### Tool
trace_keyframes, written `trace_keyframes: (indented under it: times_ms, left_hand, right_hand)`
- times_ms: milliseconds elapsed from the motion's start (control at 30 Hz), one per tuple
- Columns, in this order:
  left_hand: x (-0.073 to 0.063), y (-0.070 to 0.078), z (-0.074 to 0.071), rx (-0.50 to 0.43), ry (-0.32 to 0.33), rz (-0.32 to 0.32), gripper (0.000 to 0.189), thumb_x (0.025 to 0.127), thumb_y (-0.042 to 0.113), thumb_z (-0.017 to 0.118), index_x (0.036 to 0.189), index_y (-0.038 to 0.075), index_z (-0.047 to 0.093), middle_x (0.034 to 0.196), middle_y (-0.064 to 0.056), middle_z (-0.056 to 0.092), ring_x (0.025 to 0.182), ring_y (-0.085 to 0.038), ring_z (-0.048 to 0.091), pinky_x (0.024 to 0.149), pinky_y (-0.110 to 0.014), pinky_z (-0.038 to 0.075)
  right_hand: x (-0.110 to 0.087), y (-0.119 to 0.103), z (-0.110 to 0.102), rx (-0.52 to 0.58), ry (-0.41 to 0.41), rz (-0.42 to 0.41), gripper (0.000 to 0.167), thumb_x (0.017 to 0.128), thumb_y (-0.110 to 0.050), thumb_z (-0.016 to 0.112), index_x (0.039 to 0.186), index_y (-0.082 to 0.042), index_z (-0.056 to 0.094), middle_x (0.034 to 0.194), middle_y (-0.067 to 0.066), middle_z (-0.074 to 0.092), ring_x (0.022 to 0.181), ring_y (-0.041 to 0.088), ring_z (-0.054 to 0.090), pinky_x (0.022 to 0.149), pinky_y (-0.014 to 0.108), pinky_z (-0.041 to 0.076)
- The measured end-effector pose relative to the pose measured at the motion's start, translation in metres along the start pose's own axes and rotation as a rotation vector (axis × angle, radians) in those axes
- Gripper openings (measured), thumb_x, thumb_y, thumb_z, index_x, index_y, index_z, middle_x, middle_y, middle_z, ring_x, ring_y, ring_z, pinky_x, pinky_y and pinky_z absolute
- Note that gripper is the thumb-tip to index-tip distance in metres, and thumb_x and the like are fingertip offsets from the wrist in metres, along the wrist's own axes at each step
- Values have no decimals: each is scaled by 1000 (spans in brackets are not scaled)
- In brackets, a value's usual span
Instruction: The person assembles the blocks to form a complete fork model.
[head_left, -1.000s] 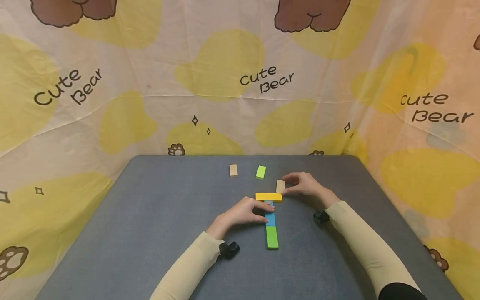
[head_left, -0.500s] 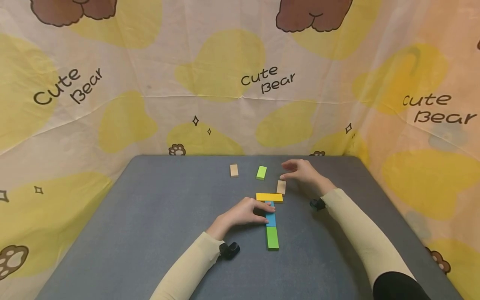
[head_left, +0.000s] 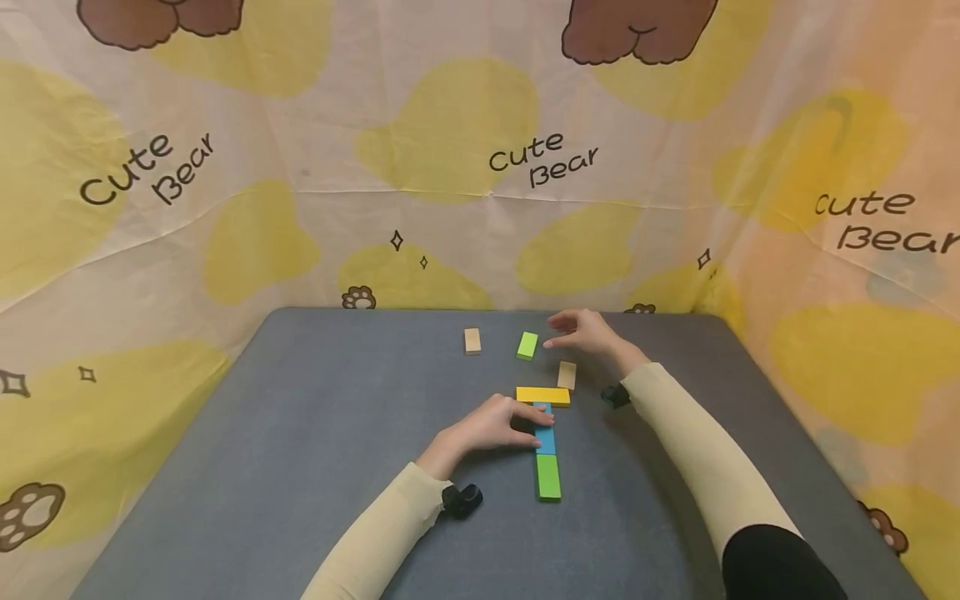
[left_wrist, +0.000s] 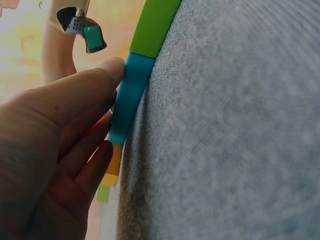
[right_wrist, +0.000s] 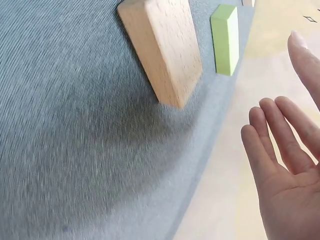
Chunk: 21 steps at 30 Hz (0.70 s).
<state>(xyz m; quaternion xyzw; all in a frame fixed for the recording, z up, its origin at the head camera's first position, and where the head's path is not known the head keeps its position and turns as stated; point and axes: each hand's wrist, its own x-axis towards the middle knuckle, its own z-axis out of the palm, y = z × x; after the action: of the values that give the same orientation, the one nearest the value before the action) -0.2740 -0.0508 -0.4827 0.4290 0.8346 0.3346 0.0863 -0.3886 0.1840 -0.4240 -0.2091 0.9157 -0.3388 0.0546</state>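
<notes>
My left hand [head_left: 495, 423] rests on a blue block [head_left: 546, 442], its thumb and fingertips spread along it. In the left wrist view the fingertips lie on the face of the same blue block [left_wrist: 132, 95]. End to end with it lies a green block [head_left: 548, 479] on the near side. A yellow block [head_left: 543, 397] lies crosswise at the blue block's far end. My right hand [head_left: 592, 333] is held apart from the blocks with nothing in it, fingers extended, just right of a light green block [head_left: 527, 345]. Below it a plain wooden block [head_left: 567, 375] stands by the yellow block's right end.
A second plain wooden block [head_left: 472, 341] lies near the far edge of the grey table [head_left: 315, 450]. Behind the table hangs a printed cloth [head_left: 450, 125], which also covers the sides.
My right hand has left the wooden block and moved up and left toward the light green block. The left hand stays on the blue block.
</notes>
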Motion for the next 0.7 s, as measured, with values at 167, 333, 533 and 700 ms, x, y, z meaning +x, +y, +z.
trace_keyframes:
  times_ms: [167,333,533,700]
  left_hand:
    - [0,1,0,-6,0,-7,41,82,34,73,122,24,67,123,15,63,120,5,51,98,-20,44]
    - [0,1,2,-3,0,-15,41,82,33,73,122,24,67,123,16,62,120,6,50,99,-19,43]
    - [0,1,2,0,6,-9,41,82,33,74,121,24,67,123,15,63,120,6,51,98,-19,43]
    - [0,1,1,2,7,-5,41,82,32,74,121,23,67,123,14,63,120,6,50,99,-19,43]
  right_hand:
    - [9,4,11,-3,2,44,63,79,-32,77,129,-1,56,130,17,58,120,33,55,99,47,45]
    - [17,10,21,-6,-3,79,62,79,-33,77,130,-4,56,131,15,58,121,31,54,100,45,45]
    - [21,8,29,10,-6,90,64,80,-33,76,131,-1,54,130,17,58,120,33,55,99,45,46]
    - [24,8,35,-3,-19,101,69,78,-35,77,133,-1,53,129,19,59,118,32,57,98,44,46]
